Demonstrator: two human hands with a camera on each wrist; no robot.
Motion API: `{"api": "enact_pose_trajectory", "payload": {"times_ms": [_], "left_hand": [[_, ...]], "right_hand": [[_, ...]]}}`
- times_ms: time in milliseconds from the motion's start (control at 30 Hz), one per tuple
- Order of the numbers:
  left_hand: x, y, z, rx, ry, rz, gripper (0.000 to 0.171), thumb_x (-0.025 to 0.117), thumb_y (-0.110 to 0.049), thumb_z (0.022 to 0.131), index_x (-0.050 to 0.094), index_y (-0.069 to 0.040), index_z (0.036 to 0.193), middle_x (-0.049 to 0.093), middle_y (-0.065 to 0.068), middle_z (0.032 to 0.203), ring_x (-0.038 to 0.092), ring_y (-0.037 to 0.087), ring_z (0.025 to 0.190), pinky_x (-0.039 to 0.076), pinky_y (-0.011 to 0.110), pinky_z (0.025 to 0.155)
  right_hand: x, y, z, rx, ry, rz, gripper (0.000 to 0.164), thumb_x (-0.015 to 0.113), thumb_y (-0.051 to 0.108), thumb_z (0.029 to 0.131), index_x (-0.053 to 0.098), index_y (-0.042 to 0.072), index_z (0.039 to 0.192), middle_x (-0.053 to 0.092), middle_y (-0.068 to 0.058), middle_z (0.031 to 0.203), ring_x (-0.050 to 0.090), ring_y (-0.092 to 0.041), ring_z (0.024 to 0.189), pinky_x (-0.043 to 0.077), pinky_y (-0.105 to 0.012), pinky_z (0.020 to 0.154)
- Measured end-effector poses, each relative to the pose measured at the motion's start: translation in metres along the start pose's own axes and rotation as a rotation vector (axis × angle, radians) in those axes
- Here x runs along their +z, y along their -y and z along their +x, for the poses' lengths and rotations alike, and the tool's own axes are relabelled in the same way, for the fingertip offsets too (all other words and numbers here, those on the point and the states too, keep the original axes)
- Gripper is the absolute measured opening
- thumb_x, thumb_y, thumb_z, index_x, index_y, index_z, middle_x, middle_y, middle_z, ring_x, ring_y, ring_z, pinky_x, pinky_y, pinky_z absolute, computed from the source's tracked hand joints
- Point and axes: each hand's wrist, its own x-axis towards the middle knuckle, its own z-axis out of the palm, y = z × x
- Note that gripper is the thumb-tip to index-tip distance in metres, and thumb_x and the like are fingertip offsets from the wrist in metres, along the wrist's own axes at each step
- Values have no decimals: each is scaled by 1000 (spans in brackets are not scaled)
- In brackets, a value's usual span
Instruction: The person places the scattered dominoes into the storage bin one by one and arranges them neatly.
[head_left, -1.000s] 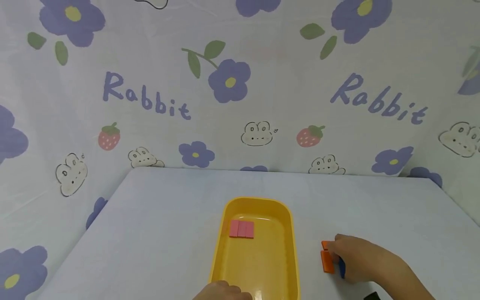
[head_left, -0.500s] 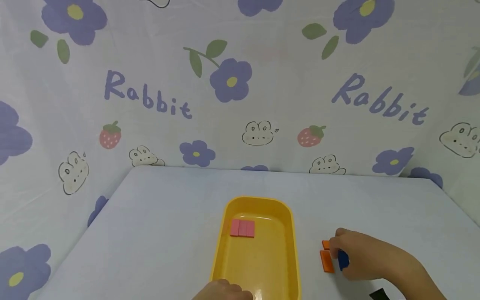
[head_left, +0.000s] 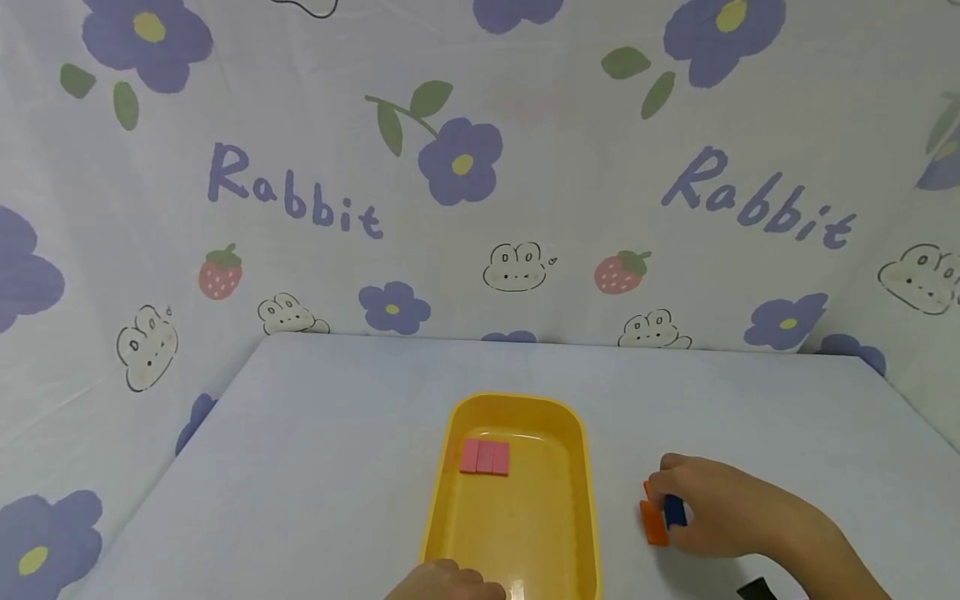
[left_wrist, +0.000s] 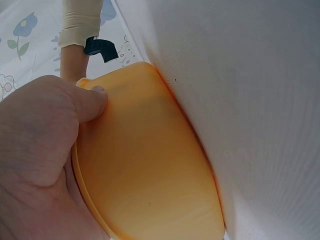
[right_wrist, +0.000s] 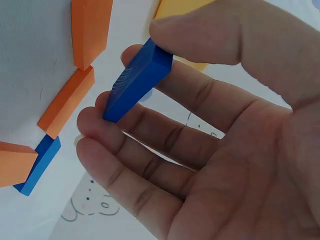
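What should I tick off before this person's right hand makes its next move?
1. Right hand pinches the blue block: ok.
2. Left hand grips the yellow tray: ok.
3. Pink blocks lie side by side in the tray: ok.
4. Held block is over the tray: not ok; it is beside the orange blocks.
5. Second blue block is free to grasp: cannot tell; an orange block partly hides it.

Gap runs btwn orange blk (head_left: 654, 524) & tray wall (head_left: 590, 500).
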Motion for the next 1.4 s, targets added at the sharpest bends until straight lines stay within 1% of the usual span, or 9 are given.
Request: {"api": "enact_pose_trajectory", "payload": {"times_ms": [67, 133, 333, 433, 833, 967, 1100, 1200, 1400], "left_hand": [[-1, 0, 0, 0, 2, 9, 17, 79, -20, 73, 63, -20, 80, 51, -14, 63, 32, -8, 53, 19, 6, 53], [-1, 0, 0, -3, 5, 3, 16, 79, -20, 74, 64, -20, 80, 51, -14, 63, 32, -8, 53, 20, 6, 53], [0, 0, -1, -15, 16, -26, 12, 78, -21, 77, 67, -19, 82, 55, -13, 65, 33, -10, 54, 22, 5, 54], [0, 0, 0, -13, 31, -13, 13, 78, -21, 78, 67, -20, 83, 55, -14, 65, 34, -10, 55, 22, 5, 54], [2, 0, -2, -30, 25, -40, 8, 75, -22, 81, 67, -19, 83, 52, -13, 62, 31, -10, 54, 22, 5, 54], [2, 0, -1, -25, 10, -34, 9, 76, -22, 79, 68, -19, 83, 52, -13, 62, 31, -10, 53, 21, 5, 53], [2, 0, -2, -28, 31, -16, 13, 79, -22, 78, 68, -20, 84, 53, -14, 64, 33, -10, 54, 21, 5, 54], [1, 0, -2, -30, 46, -23, 14, 79, -21, 78, 67, -20, 85, 54, -14, 65, 33, -10, 55, 22, 5, 55], [1, 1, -2, -36, 55, -55, 12, 77, -20, 80, 67, -19, 87, 54, -14, 66, 33, -10, 56, 22, 5, 54]], "right_hand": [[0, 0, 0, -32, -9, -5, 23, 78, 9, 74, 65, 23, 87, 51, 6, 84, 51, -13, 75, 49, -29, 69], [0, 0, 1, -40, -9, -6, 23, 78, 9, 74, 65, 23, 88, 51, 6, 85, 51, -12, 75, 50, -30, 70], [0, 2, 2, -3, 14, 6, 23, 80, 10, 75, 68, 22, 91, 53, 5, 86, 53, -15, 76, 53, -33, 75], [0, 3, 2, 2, 16, 4, 23, 80, 10, 75, 68, 21, 92, 54, 6, 87, 53, -15, 77, 54, -34, 76], [-1, 1, 2, -43, -22, 5, 24, 81, 12, 77, 70, 22, 96, 55, 8, 89, 53, -13, 76, 55, -34, 76], [-1, 0, 1, -78, -42, -12, 23, 81, 14, 78, 70, 24, 95, 54, 10, 88, 53, -11, 76, 54, -33, 75], [-2, 0, 0, -131, -78, -19, 22, 81, 15, 79, 68, 26, 94, 53, 13, 87, 52, -8, 77, 54, -32, 75], [-3, 2, 0, -161, -103, -16, 24, 81, 16, 80, 67, 25, 96, 53, 14, 89, 52, -6, 78, 55, -32, 76], [-4, 6, 0, -143, -121, -10, 28, 82, 17, 80, 67, 22, 103, 57, 12, 96, 54, -10, 81, 56, -34, 77]]}}
